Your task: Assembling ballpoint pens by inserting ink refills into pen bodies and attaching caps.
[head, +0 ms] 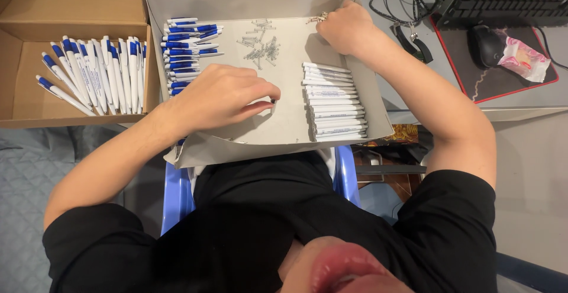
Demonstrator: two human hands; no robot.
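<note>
Grey counter (pixel 532 100) runs along the right, with a blue chair (pixel 177 195) nearest, mostly hidden under the seated person. On the lap sits a shallow grey box (pixel 284 133). Left hand (pixel 222 95) is curled shut on a pen part (pixel 273 100), only its dark tip showing. White barrels (pixel 334 100) lie stacked to the right. Farther off, right hand (pixel 346 26) pinches small springs (pixel 319 18); loose springs (pixel 260 44) are hard to make out. Finished pens (pixel 94 74) fill a brown carton far left.
</note>
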